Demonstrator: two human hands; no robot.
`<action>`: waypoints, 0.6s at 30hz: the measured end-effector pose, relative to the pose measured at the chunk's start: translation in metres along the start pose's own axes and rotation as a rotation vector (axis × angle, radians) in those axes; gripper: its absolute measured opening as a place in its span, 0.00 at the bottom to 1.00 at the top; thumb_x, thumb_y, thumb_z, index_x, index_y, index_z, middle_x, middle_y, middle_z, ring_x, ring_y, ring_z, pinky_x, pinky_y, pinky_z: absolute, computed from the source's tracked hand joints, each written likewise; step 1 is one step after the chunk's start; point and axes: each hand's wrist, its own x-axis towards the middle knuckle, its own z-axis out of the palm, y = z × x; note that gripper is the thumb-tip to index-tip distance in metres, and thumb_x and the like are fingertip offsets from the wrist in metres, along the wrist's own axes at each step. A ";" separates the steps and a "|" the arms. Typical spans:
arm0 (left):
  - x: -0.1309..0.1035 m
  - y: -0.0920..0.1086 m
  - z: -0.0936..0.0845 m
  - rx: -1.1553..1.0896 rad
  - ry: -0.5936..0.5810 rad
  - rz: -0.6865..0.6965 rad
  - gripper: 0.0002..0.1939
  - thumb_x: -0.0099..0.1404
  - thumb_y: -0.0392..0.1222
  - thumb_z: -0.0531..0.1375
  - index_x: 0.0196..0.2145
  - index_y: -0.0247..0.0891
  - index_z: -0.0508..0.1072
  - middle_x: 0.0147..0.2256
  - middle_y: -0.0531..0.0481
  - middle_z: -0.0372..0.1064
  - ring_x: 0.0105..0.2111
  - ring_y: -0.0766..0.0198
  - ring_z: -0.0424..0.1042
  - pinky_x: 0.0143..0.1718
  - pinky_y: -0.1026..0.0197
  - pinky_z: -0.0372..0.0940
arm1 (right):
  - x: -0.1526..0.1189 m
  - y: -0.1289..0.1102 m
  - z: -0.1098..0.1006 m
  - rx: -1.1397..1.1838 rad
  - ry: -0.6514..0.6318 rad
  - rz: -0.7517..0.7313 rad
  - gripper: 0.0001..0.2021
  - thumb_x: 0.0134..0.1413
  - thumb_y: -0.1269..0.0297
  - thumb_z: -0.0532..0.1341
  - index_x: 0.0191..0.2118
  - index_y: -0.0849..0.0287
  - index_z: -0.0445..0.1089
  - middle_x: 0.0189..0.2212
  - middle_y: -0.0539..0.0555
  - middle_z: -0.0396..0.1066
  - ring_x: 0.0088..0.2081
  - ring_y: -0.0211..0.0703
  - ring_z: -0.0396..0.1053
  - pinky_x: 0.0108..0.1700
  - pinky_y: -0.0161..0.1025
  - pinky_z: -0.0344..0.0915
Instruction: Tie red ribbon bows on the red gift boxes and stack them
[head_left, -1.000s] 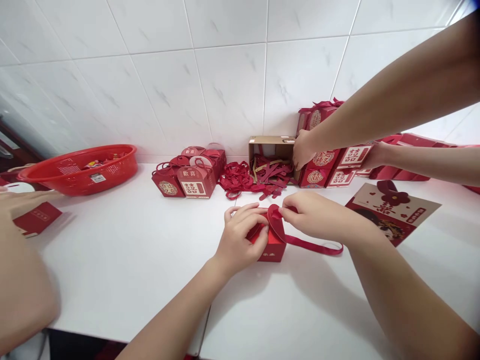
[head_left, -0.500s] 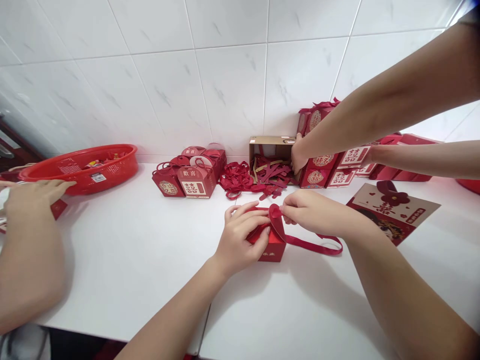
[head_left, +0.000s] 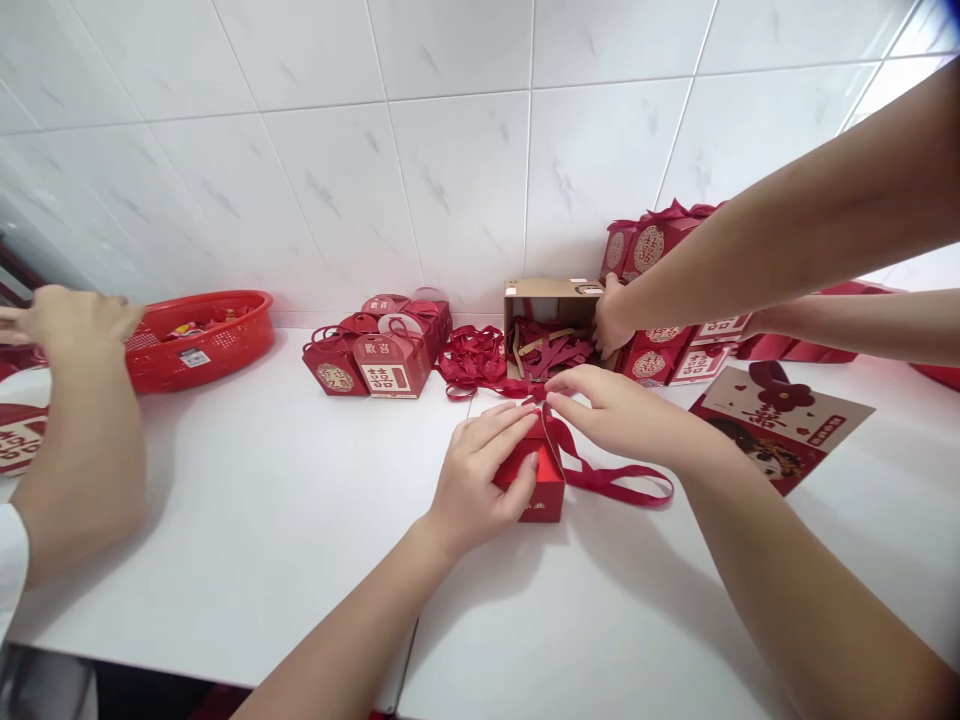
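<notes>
A small red box [head_left: 541,497] stands on the white table in front of me, its top flaps raised. My left hand [head_left: 487,475] is wrapped round the box's left side, fingers over the top and thumb on the front. At the box's top right, my right hand [head_left: 600,410] has its fingertips together by the upper flap; what lies between them is hidden. A dark red ribbon [head_left: 619,482] runs from the box and loops on the table to the right.
Red gift boxes [head_left: 390,365], a ribbon pile [head_left: 472,360] and an open carton [head_left: 551,290] stand along the wall. A person's arms reach in from the right to stacked boxes [head_left: 649,365]. Another person's hand is near a red basket [head_left: 225,350]. A printed bag [head_left: 780,425] lies right.
My right hand has shifted slightly left and up over the box top, and the ribbon has moved with it. The carton and stacked boxes have shifted right; the left person's hand has risen.
</notes>
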 end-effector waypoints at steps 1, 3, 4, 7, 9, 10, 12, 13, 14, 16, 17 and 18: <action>0.000 0.000 0.000 -0.025 0.011 0.007 0.24 0.61 0.33 0.58 0.55 0.41 0.66 0.53 0.44 0.68 0.53 0.57 0.67 0.52 0.54 0.64 | 0.001 0.000 0.000 0.056 -0.023 -0.025 0.14 0.58 0.56 0.52 0.43 0.56 0.69 0.44 0.56 0.70 0.44 0.47 0.66 0.38 0.37 0.60; 0.001 0.000 0.000 -0.061 0.028 0.004 0.27 0.61 0.32 0.57 0.58 0.41 0.62 0.56 0.43 0.64 0.54 0.58 0.66 0.54 0.55 0.64 | 0.002 -0.001 0.001 0.169 -0.104 -0.056 0.14 0.59 0.56 0.52 0.43 0.56 0.70 0.42 0.55 0.71 0.41 0.45 0.67 0.38 0.36 0.61; 0.001 0.001 0.000 -0.068 0.037 -0.004 0.28 0.61 0.32 0.57 0.59 0.41 0.61 0.58 0.43 0.62 0.55 0.57 0.65 0.55 0.55 0.64 | 0.003 -0.001 0.002 0.210 -0.137 -0.070 0.14 0.59 0.56 0.52 0.42 0.57 0.70 0.40 0.54 0.72 0.39 0.44 0.67 0.37 0.36 0.61; 0.003 0.002 -0.002 -0.058 0.045 -0.025 0.31 0.61 0.32 0.57 0.61 0.41 0.57 0.60 0.42 0.58 0.59 0.55 0.60 0.59 0.52 0.60 | 0.007 0.000 0.005 0.290 -0.154 -0.100 0.13 0.57 0.55 0.55 0.37 0.59 0.70 0.32 0.52 0.71 0.33 0.40 0.66 0.34 0.36 0.61; 0.003 0.003 -0.004 -0.046 0.030 -0.042 0.33 0.61 0.32 0.57 0.62 0.41 0.54 0.60 0.41 0.55 0.60 0.54 0.57 0.60 0.50 0.58 | 0.009 0.001 0.006 0.376 -0.106 -0.109 0.12 0.56 0.56 0.57 0.36 0.60 0.70 0.32 0.51 0.71 0.32 0.39 0.66 0.35 0.36 0.62; 0.004 0.003 -0.004 -0.040 0.015 -0.066 0.32 0.61 0.33 0.57 0.62 0.41 0.55 0.61 0.40 0.53 0.61 0.53 0.56 0.61 0.49 0.57 | 0.009 0.000 0.006 0.432 -0.066 -0.117 0.12 0.56 0.56 0.57 0.37 0.60 0.70 0.33 0.52 0.72 0.33 0.39 0.67 0.36 0.36 0.63; 0.004 0.002 -0.005 -0.036 -0.028 -0.153 0.30 0.60 0.35 0.58 0.60 0.41 0.58 0.61 0.40 0.51 0.61 0.52 0.55 0.60 0.48 0.56 | 0.006 -0.004 0.002 0.545 0.031 -0.169 0.12 0.56 0.57 0.59 0.37 0.61 0.71 0.34 0.53 0.73 0.35 0.40 0.69 0.38 0.37 0.64; 0.004 0.001 -0.005 -0.038 -0.046 -0.212 0.28 0.60 0.36 0.58 0.58 0.40 0.59 0.60 0.40 0.52 0.61 0.52 0.55 0.60 0.48 0.57 | 0.003 -0.007 0.000 0.590 0.088 -0.209 0.11 0.56 0.57 0.60 0.37 0.61 0.72 0.34 0.53 0.73 0.36 0.40 0.69 0.38 0.37 0.65; 0.004 0.001 -0.005 -0.045 -0.060 -0.269 0.26 0.60 0.37 0.58 0.57 0.40 0.61 0.59 0.40 0.53 0.60 0.53 0.55 0.60 0.49 0.57 | -0.001 -0.010 -0.003 0.622 0.149 -0.251 0.11 0.56 0.58 0.60 0.36 0.61 0.72 0.33 0.52 0.73 0.36 0.41 0.70 0.38 0.37 0.66; 0.003 -0.001 -0.004 -0.069 -0.069 -0.360 0.25 0.60 0.38 0.58 0.55 0.40 0.62 0.56 0.41 0.58 0.57 0.55 0.59 0.58 0.51 0.59 | -0.011 -0.019 -0.008 0.651 0.288 -0.336 0.08 0.56 0.60 0.61 0.35 0.59 0.74 0.32 0.52 0.73 0.36 0.41 0.71 0.38 0.38 0.67; 0.003 -0.002 -0.004 -0.082 -0.067 -0.389 0.24 0.60 0.38 0.58 0.55 0.40 0.62 0.54 0.42 0.60 0.56 0.56 0.61 0.57 0.53 0.60 | -0.018 -0.023 -0.011 0.660 0.372 -0.385 0.06 0.56 0.62 0.62 0.35 0.58 0.74 0.31 0.51 0.73 0.36 0.41 0.71 0.39 0.38 0.68; 0.003 -0.003 -0.003 -0.095 -0.063 -0.408 0.24 0.60 0.38 0.58 0.54 0.40 0.62 0.53 0.43 0.61 0.54 0.57 0.63 0.55 0.54 0.62 | -0.024 -0.027 -0.013 0.674 0.475 -0.438 0.05 0.56 0.64 0.61 0.34 0.56 0.75 0.31 0.51 0.73 0.36 0.41 0.72 0.39 0.39 0.68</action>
